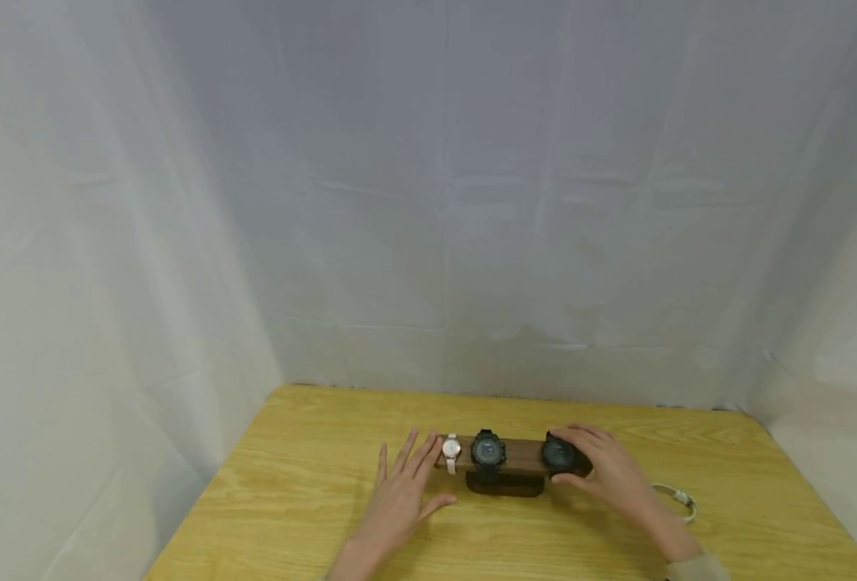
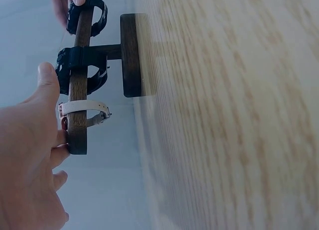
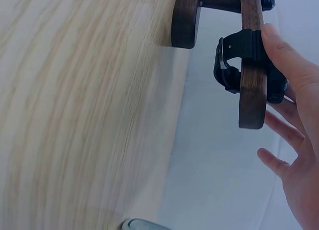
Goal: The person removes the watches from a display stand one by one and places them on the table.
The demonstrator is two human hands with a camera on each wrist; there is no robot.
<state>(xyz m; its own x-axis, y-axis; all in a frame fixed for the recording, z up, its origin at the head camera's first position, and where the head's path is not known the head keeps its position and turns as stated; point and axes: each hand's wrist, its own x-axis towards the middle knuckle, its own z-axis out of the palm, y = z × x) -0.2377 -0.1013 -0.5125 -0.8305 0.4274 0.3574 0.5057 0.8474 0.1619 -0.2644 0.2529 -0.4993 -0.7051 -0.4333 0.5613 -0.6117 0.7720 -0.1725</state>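
A dark wooden watch stand (image 1: 524,457) carries three watches along its raised bar. At the bar's left end is a small watch with a white strap (image 1: 451,465), and near the middle sits a chunky black watch (image 1: 488,452). My left hand (image 1: 395,502), fingers spread and fairly straight, touches the bar's left end beside the white-strapped watch. Toward the right end, my right hand (image 1: 615,478) holds another black watch (image 1: 558,455) between thumb and fingers. The right wrist view shows this watch's strap (image 3: 242,45) looped around the bar, with my thumb on its edge.
A slim light-coloured band, apparently another watch (image 1: 683,497), lies on the wooden table (image 1: 290,484) to the right of the stand, by my right wrist. The stand's base (image 2: 131,56) rests on the table. White cloth (image 1: 428,242) hangs behind and at both sides.
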